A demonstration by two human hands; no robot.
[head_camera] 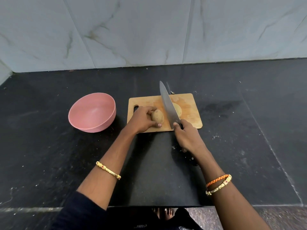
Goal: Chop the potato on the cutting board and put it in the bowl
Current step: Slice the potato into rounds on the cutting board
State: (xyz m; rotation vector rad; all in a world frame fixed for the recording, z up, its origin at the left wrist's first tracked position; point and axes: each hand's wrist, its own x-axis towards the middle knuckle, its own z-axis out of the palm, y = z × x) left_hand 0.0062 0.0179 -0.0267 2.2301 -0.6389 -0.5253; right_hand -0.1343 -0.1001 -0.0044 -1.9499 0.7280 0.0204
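Observation:
A wooden cutting board (pixel 191 120) lies on the black counter. One potato half (pixel 157 116) rests on it, skin up, with my left hand (pixel 142 121) gripping it from the left. The other half (pixel 178 108) lies further right, partly hidden behind the blade. My right hand (pixel 186 136) is closed around the handle of a large chef's knife (pixel 168 107). Its blade slants between the two halves, tip pointing away from me. A pink bowl (pixel 92 112) stands left of the board with nothing in it.
The black stone counter (pixel 249 130) runs back to a marble-tiled wall (pixel 149 30). Its front edge is near my body, and bare feet show on the floor below it. Bangles circle both wrists.

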